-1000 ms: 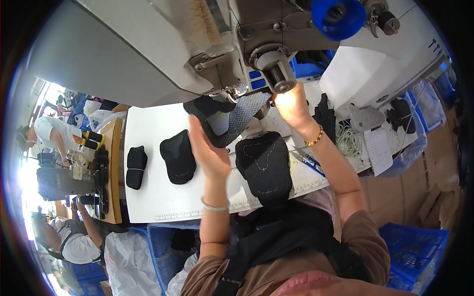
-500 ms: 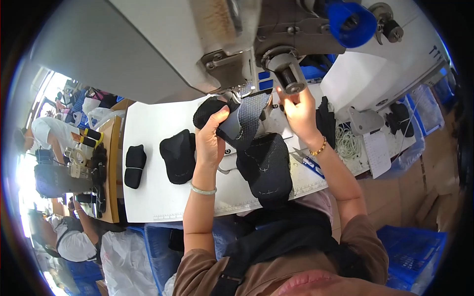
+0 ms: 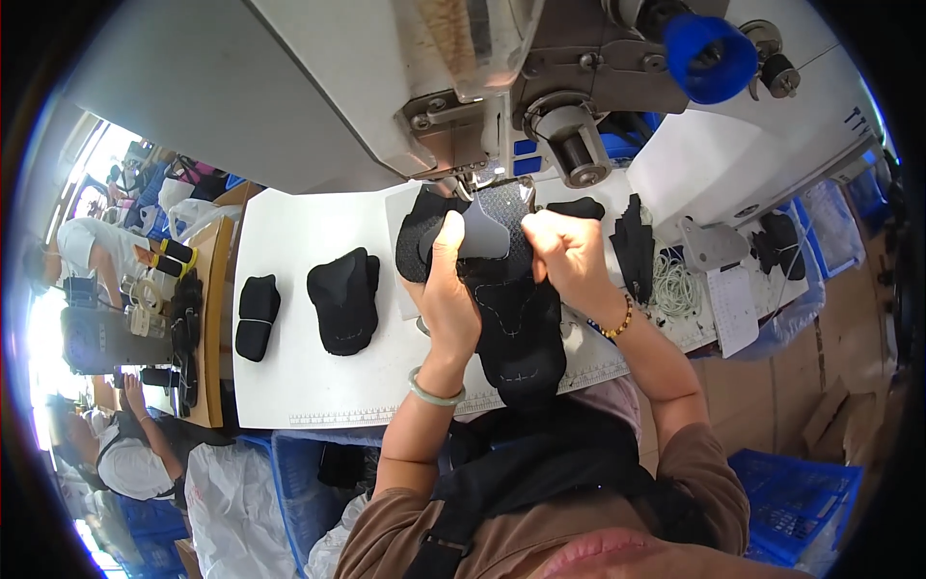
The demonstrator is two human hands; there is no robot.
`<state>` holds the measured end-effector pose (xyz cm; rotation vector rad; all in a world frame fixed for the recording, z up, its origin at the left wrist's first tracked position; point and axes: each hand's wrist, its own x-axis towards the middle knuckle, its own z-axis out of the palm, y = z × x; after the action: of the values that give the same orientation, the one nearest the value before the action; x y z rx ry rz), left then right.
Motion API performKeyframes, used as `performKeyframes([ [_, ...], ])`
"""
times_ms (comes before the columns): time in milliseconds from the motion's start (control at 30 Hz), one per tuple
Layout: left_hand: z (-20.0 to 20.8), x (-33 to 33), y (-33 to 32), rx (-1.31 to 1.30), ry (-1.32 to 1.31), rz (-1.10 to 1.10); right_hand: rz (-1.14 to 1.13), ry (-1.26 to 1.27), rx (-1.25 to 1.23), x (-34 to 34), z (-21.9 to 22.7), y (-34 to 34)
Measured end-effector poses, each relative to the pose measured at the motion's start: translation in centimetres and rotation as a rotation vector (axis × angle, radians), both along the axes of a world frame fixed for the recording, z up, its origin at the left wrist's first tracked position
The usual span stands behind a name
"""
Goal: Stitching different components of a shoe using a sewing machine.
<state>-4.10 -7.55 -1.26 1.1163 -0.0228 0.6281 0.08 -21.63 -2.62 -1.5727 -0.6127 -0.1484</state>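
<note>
Under the presser foot of a sewing machine [image 3: 453, 135], a black mesh fabric piece [image 3: 417, 236] lies with a smooth grey patch [image 3: 487, 236] on top. My left hand [image 3: 450, 299] grips its left side, the thumb pressed on top beside the patch. On the other edge my right hand [image 3: 571, 256] is closed, fingertips pinching the mesh. Directly below the hands, toward my body, lies a black padded piece [image 3: 524, 338] with pale stitched marks. How far the held piece reaches under the needle is partly hidden.
A dark fabric stack [image 3: 344, 301] and a banded black bundle [image 3: 257, 318] lie left on the white table [image 3: 289, 232]. Pale cord [image 3: 678, 287] is coiled to the right. A blue crate [image 3: 796, 502] stands on the floor. Another person [image 3: 140, 454] sits at far left.
The mesh piece went from raised and tilted to flat under the needle. My right hand came down from beside the machine's round part to its right edge; my left shifted right.
</note>
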Motion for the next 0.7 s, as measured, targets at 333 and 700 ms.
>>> performKeyframes([
  [333, 1.3, -2.2, 5.4, 1.576, -0.363, 0.487, 0.217, 0.413, 0.186, -2.0, 1.6, 0.6],
  [700, 1.1, -0.4, 5.5, 1.633, -0.524, 0.509, 0.265, 0.458, 0.246, -2.0, 1.3, 0.6],
])
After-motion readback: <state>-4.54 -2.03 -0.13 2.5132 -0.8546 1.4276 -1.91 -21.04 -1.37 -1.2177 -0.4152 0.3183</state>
